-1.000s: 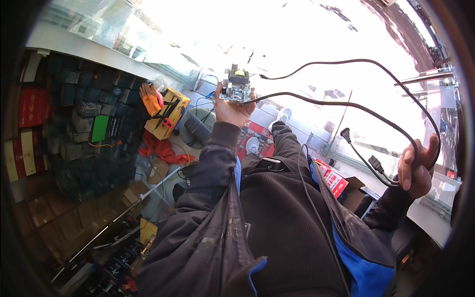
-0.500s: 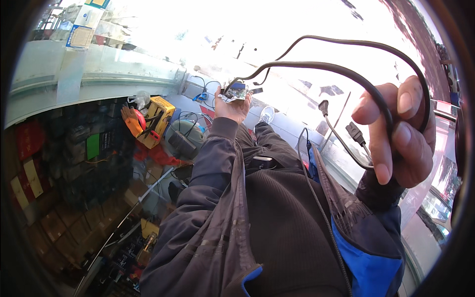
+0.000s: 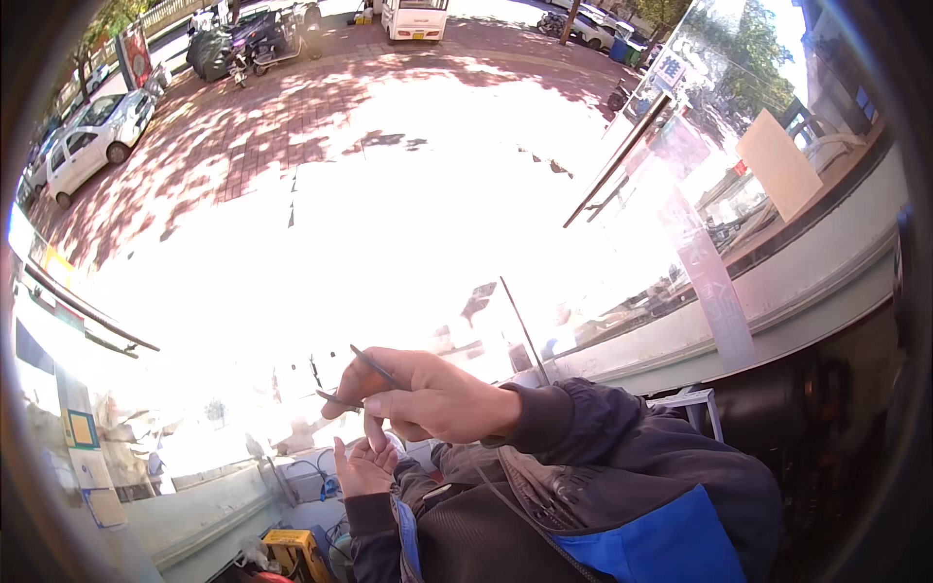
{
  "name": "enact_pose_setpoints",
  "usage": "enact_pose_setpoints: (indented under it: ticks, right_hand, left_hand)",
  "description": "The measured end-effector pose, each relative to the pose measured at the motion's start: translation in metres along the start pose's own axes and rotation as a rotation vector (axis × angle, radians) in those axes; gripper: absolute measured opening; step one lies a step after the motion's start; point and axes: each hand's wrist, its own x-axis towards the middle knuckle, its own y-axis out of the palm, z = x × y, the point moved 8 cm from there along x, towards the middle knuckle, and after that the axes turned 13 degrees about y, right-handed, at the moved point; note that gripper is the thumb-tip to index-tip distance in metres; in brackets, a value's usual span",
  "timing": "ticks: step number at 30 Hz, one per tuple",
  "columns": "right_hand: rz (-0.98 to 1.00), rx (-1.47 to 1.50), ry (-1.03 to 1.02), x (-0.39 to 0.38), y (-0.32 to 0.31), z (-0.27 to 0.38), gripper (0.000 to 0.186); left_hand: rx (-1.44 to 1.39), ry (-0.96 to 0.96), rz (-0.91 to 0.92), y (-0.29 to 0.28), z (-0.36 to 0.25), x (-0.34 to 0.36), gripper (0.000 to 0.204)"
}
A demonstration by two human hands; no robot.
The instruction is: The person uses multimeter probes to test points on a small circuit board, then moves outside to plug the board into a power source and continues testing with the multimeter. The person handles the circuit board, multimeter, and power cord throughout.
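My right hand (image 3: 428, 398) reaches across from the right, with its fingers bent. It is closed on a black cable (image 3: 377, 367), of which two short dark stretches show at the fingers; the rest is hidden or lost in glare. Just below and behind it is my left hand (image 3: 367, 473), palm up with the fingers apart. No object shows on the left palm, though the right hand covers part of its fingertips.
A yellow box-shaped device (image 3: 294, 549) stands low at the left, near blue wires (image 3: 326, 486). Window ledges (image 3: 209, 515) run along both sides. Beyond lies sunlit paving with a white car (image 3: 97, 146) and a white van (image 3: 416, 19). Glare washes out the middle.
The view has swung up toward the paving outside. My right hand has moved from the far right to above my left hand. The circuit board in my left hand no longer shows.
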Motion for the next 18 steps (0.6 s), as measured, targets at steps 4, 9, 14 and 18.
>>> enact_pose_setpoints:
  ticks: [4,9,14,18]
  right_hand:
    - [-0.148,-0.044,-0.032,0.022,-0.018,-0.024,0.028]
    - [-0.342,0.077,-0.166,0.034,-0.053,-0.032,0.022]
    - [-0.449,0.195,-0.156,0.032,-0.090,-0.041,0.020]
    - [-0.492,0.249,-0.163,0.037,-0.105,-0.052,0.016]
  left_hand:
    - [0.260,0.513,0.605,0.118,-0.057,-0.055,0.071]
    - [0.815,0.445,0.855,0.195,-0.049,-0.075,0.052]
    - [0.738,0.524,0.922,0.218,-0.048,-0.086,0.030]
    - [0.812,0.480,0.782,0.228,-0.046,-0.053,0.035]
